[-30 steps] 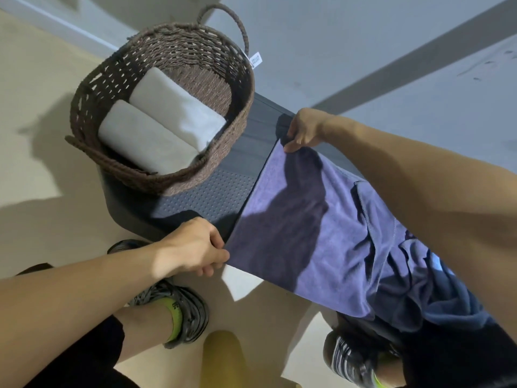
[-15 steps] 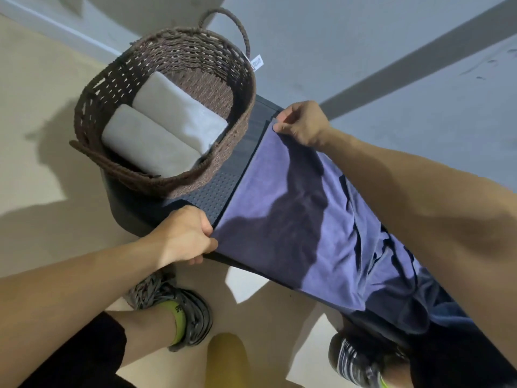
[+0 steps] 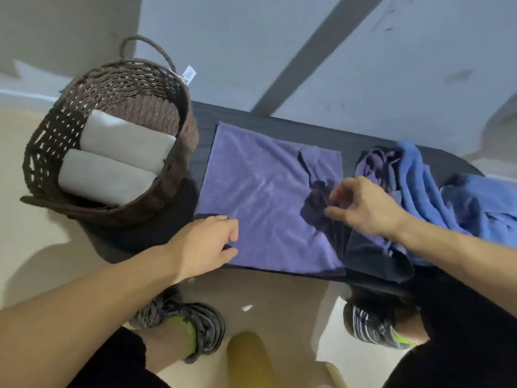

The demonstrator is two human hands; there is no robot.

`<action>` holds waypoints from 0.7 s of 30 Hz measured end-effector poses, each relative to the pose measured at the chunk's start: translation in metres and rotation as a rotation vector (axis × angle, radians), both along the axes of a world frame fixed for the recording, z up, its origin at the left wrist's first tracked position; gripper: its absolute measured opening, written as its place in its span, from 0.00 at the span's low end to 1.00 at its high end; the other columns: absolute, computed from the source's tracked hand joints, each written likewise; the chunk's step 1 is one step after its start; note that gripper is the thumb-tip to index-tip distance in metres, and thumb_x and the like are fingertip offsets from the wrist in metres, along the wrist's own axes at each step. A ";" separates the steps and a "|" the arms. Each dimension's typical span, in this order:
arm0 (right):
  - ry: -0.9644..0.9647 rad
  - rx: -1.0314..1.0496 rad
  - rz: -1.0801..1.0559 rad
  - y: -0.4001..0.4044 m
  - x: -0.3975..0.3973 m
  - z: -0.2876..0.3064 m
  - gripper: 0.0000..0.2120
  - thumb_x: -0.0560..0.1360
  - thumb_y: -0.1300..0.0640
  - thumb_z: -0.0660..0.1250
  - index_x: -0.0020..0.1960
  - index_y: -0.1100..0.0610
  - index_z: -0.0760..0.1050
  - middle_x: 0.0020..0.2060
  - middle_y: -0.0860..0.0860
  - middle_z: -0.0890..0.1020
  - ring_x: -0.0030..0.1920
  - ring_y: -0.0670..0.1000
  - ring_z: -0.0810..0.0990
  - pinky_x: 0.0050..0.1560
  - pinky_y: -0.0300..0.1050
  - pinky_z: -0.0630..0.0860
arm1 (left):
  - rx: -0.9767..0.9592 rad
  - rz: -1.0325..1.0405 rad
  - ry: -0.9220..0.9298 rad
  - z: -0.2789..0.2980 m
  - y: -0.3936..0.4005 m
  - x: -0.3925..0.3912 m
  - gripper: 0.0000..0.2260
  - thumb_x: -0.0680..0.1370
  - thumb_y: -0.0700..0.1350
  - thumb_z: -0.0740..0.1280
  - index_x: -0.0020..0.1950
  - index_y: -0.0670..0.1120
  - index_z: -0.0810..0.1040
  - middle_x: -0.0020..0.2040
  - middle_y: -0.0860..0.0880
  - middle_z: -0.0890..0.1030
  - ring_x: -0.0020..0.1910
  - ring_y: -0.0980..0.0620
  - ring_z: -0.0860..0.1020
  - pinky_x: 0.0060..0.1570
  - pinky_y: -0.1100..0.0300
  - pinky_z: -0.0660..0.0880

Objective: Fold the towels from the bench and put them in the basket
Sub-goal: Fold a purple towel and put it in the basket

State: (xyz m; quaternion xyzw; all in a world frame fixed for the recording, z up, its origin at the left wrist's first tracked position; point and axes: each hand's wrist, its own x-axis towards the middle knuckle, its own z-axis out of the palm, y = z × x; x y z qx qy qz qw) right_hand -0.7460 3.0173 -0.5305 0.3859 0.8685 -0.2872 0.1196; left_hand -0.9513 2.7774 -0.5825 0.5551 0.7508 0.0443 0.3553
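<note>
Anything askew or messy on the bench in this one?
Yes: the purple towel lies mostly flat, but its right side is bunched and rumpled near the right hand. Beyond it, a blue towel sits in a crumpled heap.

a small white tag (image 3: 189, 75) hangs at the basket (image 3: 179, 175) rim — its print too blurred to read.

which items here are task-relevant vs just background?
In the job: purple towel, spread on the bench; heap of blue towels; basket holding two folded grey towels; left hand; right hand.

Background: shoes, floor, wall.
</note>
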 end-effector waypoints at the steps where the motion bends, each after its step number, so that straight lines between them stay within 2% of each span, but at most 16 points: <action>1: -0.029 -0.022 -0.075 -0.007 0.021 -0.009 0.14 0.69 0.50 0.78 0.45 0.55 0.75 0.37 0.49 0.80 0.36 0.51 0.79 0.33 0.36 0.71 | -0.035 -0.021 -0.009 -0.003 0.001 0.002 0.08 0.77 0.51 0.68 0.51 0.51 0.71 0.47 0.56 0.73 0.46 0.53 0.75 0.45 0.56 0.73; 4: -0.160 -0.102 -0.229 -0.037 0.071 -0.039 0.23 0.68 0.39 0.76 0.49 0.53 0.71 0.39 0.47 0.78 0.38 0.47 0.77 0.35 0.39 0.69 | -0.159 -0.077 0.056 -0.007 0.014 0.007 0.10 0.75 0.49 0.69 0.49 0.48 0.70 0.48 0.52 0.73 0.45 0.49 0.75 0.44 0.54 0.73; 6: -0.158 -0.127 -0.213 -0.053 0.091 -0.055 0.21 0.69 0.36 0.74 0.47 0.49 0.71 0.36 0.44 0.78 0.36 0.40 0.75 0.32 0.33 0.66 | -0.259 -0.160 0.167 -0.005 0.029 0.012 0.10 0.74 0.48 0.69 0.46 0.46 0.70 0.46 0.48 0.76 0.44 0.45 0.77 0.42 0.53 0.73; 8: -0.107 -0.126 -0.175 -0.057 0.100 -0.061 0.16 0.70 0.38 0.74 0.40 0.48 0.73 0.31 0.44 0.78 0.30 0.37 0.75 0.29 0.31 0.68 | -0.331 -0.221 0.268 0.001 0.046 0.018 0.14 0.73 0.50 0.71 0.37 0.46 0.69 0.35 0.48 0.74 0.37 0.44 0.75 0.35 0.56 0.69; 9: -0.087 -0.134 -0.158 -0.056 0.103 -0.061 0.16 0.70 0.40 0.74 0.37 0.48 0.73 0.29 0.44 0.78 0.29 0.36 0.75 0.29 0.29 0.68 | -0.324 -0.228 0.304 0.003 0.055 0.022 0.16 0.72 0.52 0.72 0.33 0.47 0.69 0.31 0.50 0.73 0.35 0.44 0.75 0.32 0.57 0.67; 11: -0.071 -0.150 -0.139 -0.053 0.106 -0.060 0.15 0.71 0.42 0.74 0.34 0.49 0.74 0.27 0.45 0.79 0.29 0.35 0.76 0.27 0.29 0.67 | -0.166 -0.172 0.312 0.002 0.067 0.029 0.14 0.72 0.54 0.72 0.34 0.49 0.72 0.33 0.52 0.75 0.37 0.46 0.77 0.32 0.57 0.68; 13: -0.078 -0.145 -0.134 -0.050 0.108 -0.061 0.15 0.71 0.43 0.74 0.32 0.49 0.75 0.27 0.43 0.78 0.27 0.37 0.75 0.24 0.30 0.64 | 0.038 -0.061 0.211 -0.004 0.071 0.037 0.10 0.73 0.52 0.72 0.42 0.51 0.72 0.38 0.54 0.76 0.42 0.48 0.78 0.38 0.55 0.71; 15: -0.110 -0.145 -0.109 -0.050 0.111 -0.062 0.15 0.71 0.44 0.74 0.32 0.51 0.76 0.28 0.43 0.78 0.29 0.40 0.76 0.27 0.34 0.66 | 0.120 -0.059 0.134 -0.013 0.072 0.042 0.11 0.72 0.50 0.73 0.46 0.51 0.71 0.42 0.54 0.74 0.44 0.49 0.75 0.42 0.53 0.72; 18: -0.170 -0.135 -0.012 -0.050 0.107 -0.060 0.14 0.71 0.46 0.72 0.34 0.54 0.76 0.32 0.50 0.80 0.36 0.52 0.79 0.36 0.43 0.76 | 0.069 -0.099 0.124 -0.017 0.076 0.037 0.14 0.70 0.52 0.75 0.46 0.52 0.71 0.43 0.54 0.72 0.42 0.52 0.73 0.42 0.55 0.72; 21: -0.306 -0.092 0.172 -0.044 0.091 -0.049 0.17 0.72 0.46 0.71 0.34 0.54 0.68 0.33 0.52 0.74 0.39 0.59 0.77 0.40 0.49 0.78 | -0.014 -0.124 0.153 -0.014 0.087 0.035 0.15 0.68 0.54 0.75 0.45 0.53 0.72 0.44 0.55 0.73 0.41 0.54 0.73 0.41 0.57 0.72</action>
